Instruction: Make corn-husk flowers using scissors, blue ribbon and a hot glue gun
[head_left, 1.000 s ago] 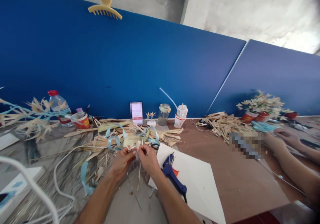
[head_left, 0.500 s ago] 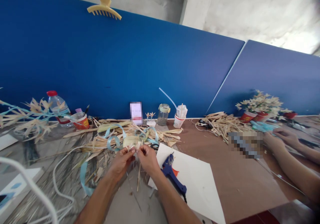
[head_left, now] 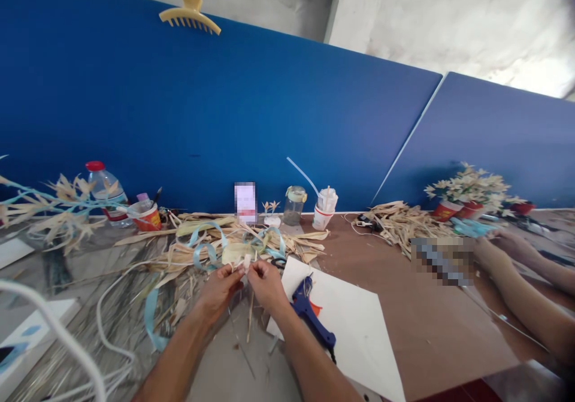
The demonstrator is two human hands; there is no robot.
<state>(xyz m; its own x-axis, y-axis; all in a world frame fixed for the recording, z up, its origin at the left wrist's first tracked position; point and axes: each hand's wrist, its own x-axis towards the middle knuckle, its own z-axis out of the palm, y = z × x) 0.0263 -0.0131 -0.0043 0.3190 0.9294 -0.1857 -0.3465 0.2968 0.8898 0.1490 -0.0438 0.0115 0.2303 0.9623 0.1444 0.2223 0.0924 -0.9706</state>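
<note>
Pale piece [head_left: 247, 261] was held left of the glue gun [head_left: 309, 313].
Left hand [head_left: 221, 287] and right hand [head_left: 268, 285] pinched it, hiding its edges; I couldn't make out its shape.

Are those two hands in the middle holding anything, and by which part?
The left hand and right hand pinch a small pale piece, seemingly near its lower end, as its top shows above; the exact spot is hidden.

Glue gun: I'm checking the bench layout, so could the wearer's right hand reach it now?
Probably yes: the blue glue gun lies uncovered on the white sheet beside the right forearm, though the right hand holds a pale piece.
</note>
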